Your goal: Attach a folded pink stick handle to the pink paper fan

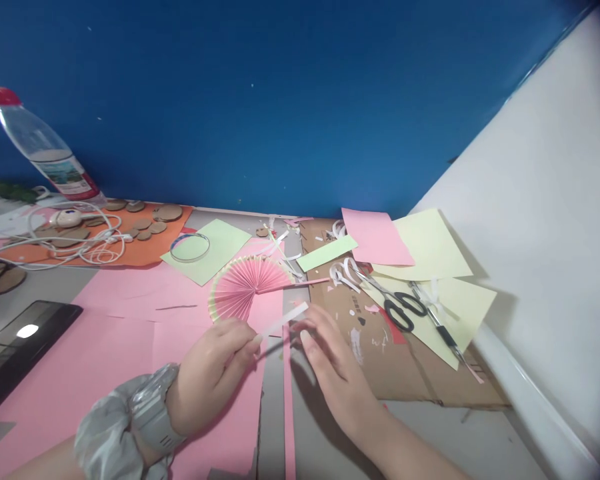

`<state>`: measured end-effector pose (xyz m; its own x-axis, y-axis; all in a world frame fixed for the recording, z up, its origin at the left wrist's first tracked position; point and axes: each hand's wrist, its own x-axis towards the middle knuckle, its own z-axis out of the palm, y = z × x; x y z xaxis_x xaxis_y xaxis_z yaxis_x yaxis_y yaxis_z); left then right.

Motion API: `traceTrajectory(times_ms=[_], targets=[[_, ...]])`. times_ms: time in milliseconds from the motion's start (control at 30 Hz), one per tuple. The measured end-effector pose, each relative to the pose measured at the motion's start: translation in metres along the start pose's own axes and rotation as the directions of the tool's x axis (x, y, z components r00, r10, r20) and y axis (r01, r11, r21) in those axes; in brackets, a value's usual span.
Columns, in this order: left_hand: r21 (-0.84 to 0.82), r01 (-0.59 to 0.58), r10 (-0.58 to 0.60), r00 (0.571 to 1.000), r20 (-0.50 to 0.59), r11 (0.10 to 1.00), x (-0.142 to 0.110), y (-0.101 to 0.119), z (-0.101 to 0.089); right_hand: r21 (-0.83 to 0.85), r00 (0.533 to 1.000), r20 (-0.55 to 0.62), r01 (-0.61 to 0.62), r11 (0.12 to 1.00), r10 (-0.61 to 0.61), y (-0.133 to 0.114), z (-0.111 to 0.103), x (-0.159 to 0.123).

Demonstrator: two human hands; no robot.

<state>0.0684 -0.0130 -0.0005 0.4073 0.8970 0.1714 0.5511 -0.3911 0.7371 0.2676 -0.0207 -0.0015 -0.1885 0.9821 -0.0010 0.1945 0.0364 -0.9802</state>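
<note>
Between thumb and forefinger, my left hand [220, 373] pinches one end of a narrow white strip [286, 320], which could be paper or tape. The strip's free end slants up to the right, beside the fingertips of my right hand [337, 367]. That hand is open, its thumb and bent fingers apart. Just beyond both hands lies a pleated pink paper fan [247, 283] with a yellow-green edge, spread in a partial circle. Large pink paper sheets [115, 373] lie under and left of my left hand. A long thin pink strip [289, 413] runs between my forearms.
Scissors [400, 310] and a pen [447, 337] lie on cardboard [405, 380] at right, among pink and pale yellow sheets [430, 243]. A phone [25, 347], tangled white cable [100, 240] and bottle [55, 157] stand or lie left. A blue wall [280, 100] rises behind.
</note>
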Motion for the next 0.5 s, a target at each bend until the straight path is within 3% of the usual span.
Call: traceTrajectory(times_ms=[67,133,267,400,500], targets=[[-0.012,-0.006,0.006,1.0,-0.009,1.0,0.0001,0.0001,-0.0007,0.11,0.995,-0.031,-0.089,0.99,0.092,0.0019,-0.0022,0.0016],[-0.026,-0.027,0.027,1.0,-0.003,0.999,-0.0004,0.001,-0.0009,0.179,0.991,0.015,-0.134,0.975,0.134,0.0018,-0.0045,0.0035],[-0.027,-0.122,0.122,0.992,0.031,0.992,-0.0021,0.0045,0.0011,0.242,0.969,0.235,-0.134,0.961,0.076,-0.0021,-0.0055,0.0058],[0.0,-0.179,0.179,0.982,0.066,0.984,-0.0022,0.0069,0.0038,0.33,0.974,0.226,-0.083,0.94,0.007,-0.0036,-0.0018,0.0052],[0.015,-0.202,0.2,0.976,0.083,0.979,-0.0022,0.0066,0.0047,0.381,0.967,0.249,-0.146,0.913,0.051,-0.0019,0.0007,0.0055]])
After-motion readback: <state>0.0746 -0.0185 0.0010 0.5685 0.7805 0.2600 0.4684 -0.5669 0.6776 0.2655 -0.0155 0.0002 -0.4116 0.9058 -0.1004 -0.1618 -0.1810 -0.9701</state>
